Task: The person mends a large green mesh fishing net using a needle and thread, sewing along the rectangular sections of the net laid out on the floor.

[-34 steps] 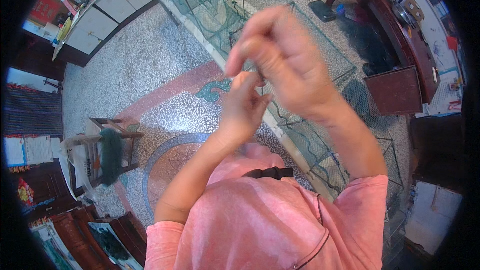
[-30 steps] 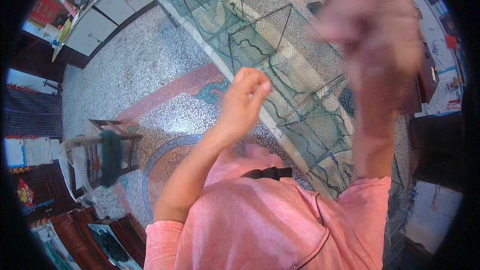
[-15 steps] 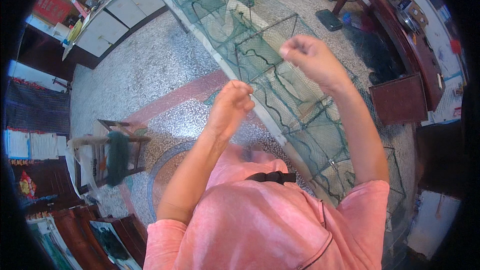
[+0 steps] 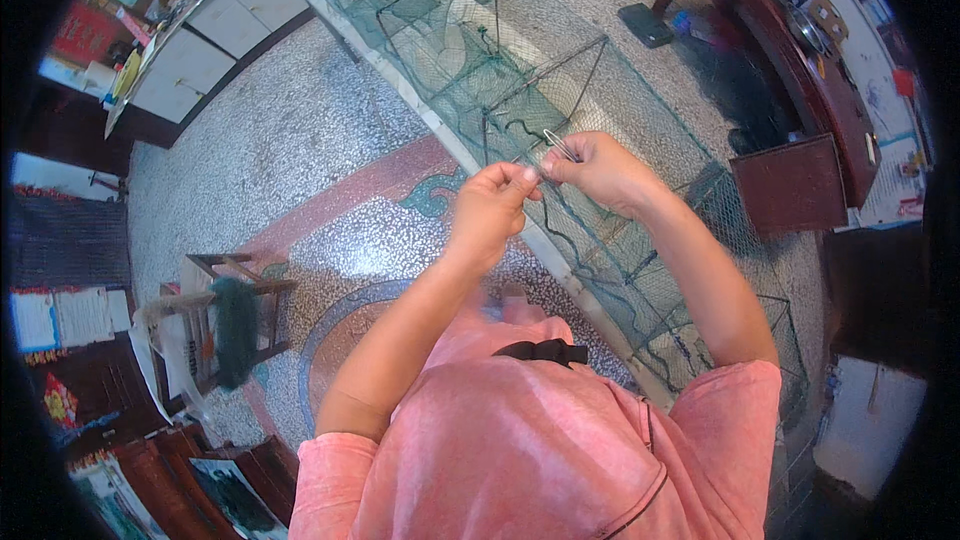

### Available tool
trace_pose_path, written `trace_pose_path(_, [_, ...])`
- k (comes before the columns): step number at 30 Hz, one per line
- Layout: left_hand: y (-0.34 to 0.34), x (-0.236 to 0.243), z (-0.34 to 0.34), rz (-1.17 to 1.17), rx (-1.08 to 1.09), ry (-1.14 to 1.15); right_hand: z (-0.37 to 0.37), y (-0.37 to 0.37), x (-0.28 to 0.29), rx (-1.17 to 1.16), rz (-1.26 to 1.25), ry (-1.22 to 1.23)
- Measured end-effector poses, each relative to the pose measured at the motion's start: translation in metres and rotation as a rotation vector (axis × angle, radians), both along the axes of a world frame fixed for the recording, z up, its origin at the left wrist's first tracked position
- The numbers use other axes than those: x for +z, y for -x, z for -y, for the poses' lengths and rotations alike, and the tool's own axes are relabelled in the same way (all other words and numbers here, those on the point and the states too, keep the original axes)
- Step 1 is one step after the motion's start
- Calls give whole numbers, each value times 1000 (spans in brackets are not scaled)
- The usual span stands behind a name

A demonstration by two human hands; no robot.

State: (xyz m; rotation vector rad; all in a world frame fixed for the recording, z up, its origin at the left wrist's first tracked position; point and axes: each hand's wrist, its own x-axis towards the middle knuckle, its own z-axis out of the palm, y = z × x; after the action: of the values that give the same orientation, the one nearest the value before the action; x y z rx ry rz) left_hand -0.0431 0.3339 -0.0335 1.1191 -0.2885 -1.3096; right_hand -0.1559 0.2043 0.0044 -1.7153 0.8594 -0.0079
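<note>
Over the long green net trap (image 4: 520, 90), my two hands are close together in front of my chest. My right hand (image 4: 600, 170) is closed on a thin, shiny metal tool with a looped end (image 4: 560, 144), whose exact kind I cannot make out. Just to its left, my left hand (image 4: 495, 205) pinches with thumb and forefinger. What lies in that pinch is too small to name. The fingertips of both hands nearly meet. Behind them the trap's netting is stretched over dark square frames (image 4: 545, 80), with dark green cord (image 4: 525, 125) lying along it.
A long pale board or bench (image 4: 440, 125) runs diagonally under the trap. On the left stands a wooden stool frame (image 4: 270, 285) with a hank of green twine (image 4: 235, 330) over it. A dark red table (image 4: 800, 50) is at right, and white cabinets (image 4: 235, 28) line the far left.
My hands have come together from apart; the right moved down and left, the left slightly right. The metal tool now shows in my right hand. The view has shifted a little.
</note>
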Motion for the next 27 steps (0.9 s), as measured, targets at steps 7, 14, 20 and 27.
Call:
trace_pose_path(7, [-7,2,19,123,-35,-101,-9,10,-7,-64,9,109])
trace_pose_path(14, [-4,-37,31,479,12,-210,-6,14,24,-291,280,-157])
trace_pose_path(20, [-8,-8,26,331,-59,-91,-10,14,-16,-167,-47,191])
trace_pose_path(27, [-16,-25,26,476,-156,-151,-16,2,-19,-244,12,-115])
